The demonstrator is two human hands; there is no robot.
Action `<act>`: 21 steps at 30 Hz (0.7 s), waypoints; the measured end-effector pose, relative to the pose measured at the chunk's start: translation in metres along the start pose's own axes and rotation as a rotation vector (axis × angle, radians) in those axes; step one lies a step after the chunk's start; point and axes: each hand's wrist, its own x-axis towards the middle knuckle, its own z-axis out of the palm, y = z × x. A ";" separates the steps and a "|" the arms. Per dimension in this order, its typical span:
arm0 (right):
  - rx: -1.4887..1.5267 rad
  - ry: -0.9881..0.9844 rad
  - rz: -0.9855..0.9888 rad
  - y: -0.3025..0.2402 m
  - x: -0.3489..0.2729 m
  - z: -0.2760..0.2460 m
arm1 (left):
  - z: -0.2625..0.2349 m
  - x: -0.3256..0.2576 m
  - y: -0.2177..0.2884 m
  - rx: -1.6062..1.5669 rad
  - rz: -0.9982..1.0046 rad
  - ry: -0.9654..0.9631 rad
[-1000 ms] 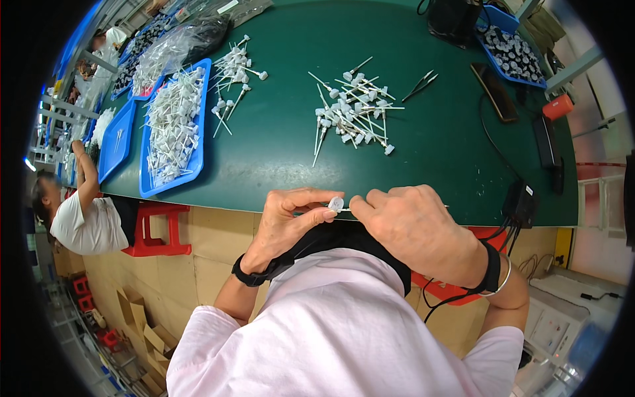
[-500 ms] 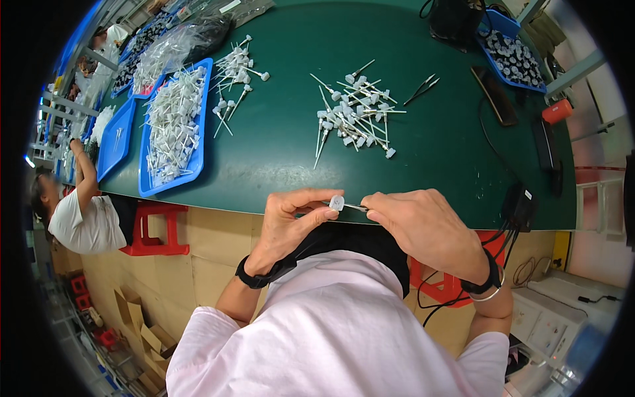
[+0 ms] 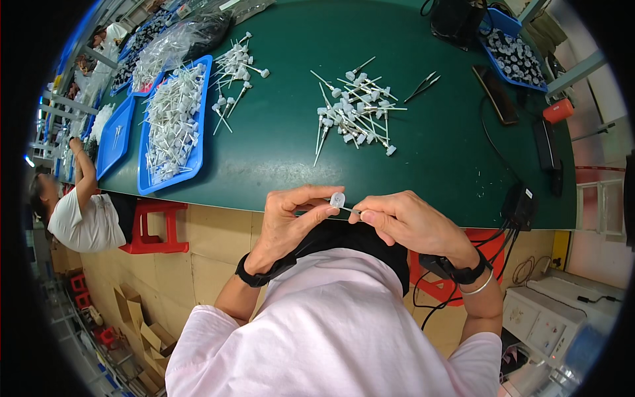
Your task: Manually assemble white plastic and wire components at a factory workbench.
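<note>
L hand (image 3: 290,217) pinches whitish cap (image 3: 337,200), R hand (image 3: 411,220) grips thin rod (image 3: 350,210), ctr. Stemmed pcs (image 3: 348,110) lie upper ctr, blue tray (image 3: 204,126) left, tweezers (image 3: 417,92) & phone (image 3: 495,94) upper rt

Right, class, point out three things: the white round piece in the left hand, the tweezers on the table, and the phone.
White round piece (image 3: 337,200), head view: its round face.
Tweezers (image 3: 417,91), head view: a dark arm.
Phone (image 3: 496,95), head view: middle of its dark face.

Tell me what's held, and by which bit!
The left grip pinches a whitish round piece by its edge; right grip holds a thin rod, grasped part hidden.
</note>
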 end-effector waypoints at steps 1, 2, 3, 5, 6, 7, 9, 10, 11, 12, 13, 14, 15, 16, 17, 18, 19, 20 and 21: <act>0.003 -0.004 -0.004 0.000 0.000 0.000 | -0.001 0.000 0.000 0.009 0.003 -0.007; 0.006 -0.008 -0.009 0.000 0.001 0.000 | -0.001 0.000 0.000 0.017 0.005 -0.014; 0.009 -0.012 -0.012 0.000 0.001 -0.001 | -0.001 0.000 0.001 0.024 0.011 -0.011; -0.012 -0.014 -0.010 0.000 0.001 -0.001 | 0.000 0.000 0.002 0.037 0.021 -0.004; -0.022 -0.015 -0.008 0.000 0.001 -0.001 | 0.000 0.000 0.003 0.054 0.023 -0.001; -0.029 -0.023 -0.006 0.000 0.002 -0.002 | 0.000 0.000 0.003 0.070 0.025 0.001; -0.045 -0.039 -0.001 -0.002 0.002 -0.005 | 0.000 0.000 0.004 0.101 0.033 0.008; -0.051 -0.045 0.008 -0.003 0.003 -0.005 | 0.000 0.000 0.005 0.114 0.040 0.012; -0.056 -0.050 0.017 -0.003 0.003 -0.006 | 0.000 0.000 0.006 0.128 0.047 0.016; -0.062 -0.056 0.025 -0.004 0.003 -0.006 | 0.000 0.000 0.005 0.128 0.039 0.013; -0.063 -0.064 0.024 -0.004 0.004 -0.007 | 0.000 -0.001 0.005 0.128 0.032 0.010; -0.063 -0.072 0.023 -0.004 0.004 -0.008 | 0.000 -0.001 0.005 0.129 0.024 0.007; -0.065 -0.079 0.022 -0.004 0.004 -0.008 | 0.000 -0.001 0.005 0.137 0.029 0.006; -0.059 -0.080 0.015 -0.004 0.005 -0.009 | 0.000 0.000 0.006 0.146 0.033 0.005; -0.054 -0.081 0.009 -0.003 0.005 -0.009 | 0.000 0.000 0.006 0.155 0.037 0.005; -0.049 -0.081 0.002 -0.003 0.005 -0.009 | 0.000 0.000 0.006 0.155 0.036 0.005; -0.053 -0.080 -0.014 -0.001 0.006 -0.009 | -0.001 0.000 0.006 0.155 0.035 0.005; -0.058 -0.079 -0.030 0.002 0.006 -0.008 | -0.001 0.000 0.006 0.155 0.034 0.005; -0.062 -0.079 -0.046 0.004 0.007 -0.008 | -0.001 0.000 0.006 0.152 0.035 0.008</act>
